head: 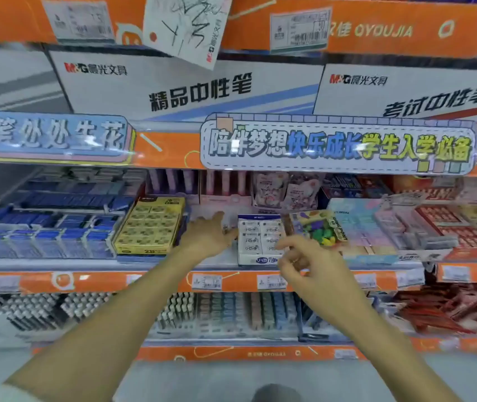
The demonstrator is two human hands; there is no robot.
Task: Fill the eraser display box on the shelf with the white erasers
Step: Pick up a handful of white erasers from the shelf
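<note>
A white and blue eraser display box [256, 260] stands on the middle shelf, with rows of white erasers [260, 237] inside it. My left hand [208, 236] rests against the box's left side, fingers spread, and holds nothing I can see. My right hand [304, 264] hovers at the box's front right corner with the fingers loosely curled. Nothing shows between its fingers, and it covers part of the box's front.
A yellow eraser box [148, 226] stands left of the white one, past a bare gap of shelf [217, 210]. A colourful packet [323, 230] and pastel boxes [376, 224] lie to the right. Blue boxes [43, 227] fill the far left. The shelf edge [144, 281] carries price tags; pens stand below.
</note>
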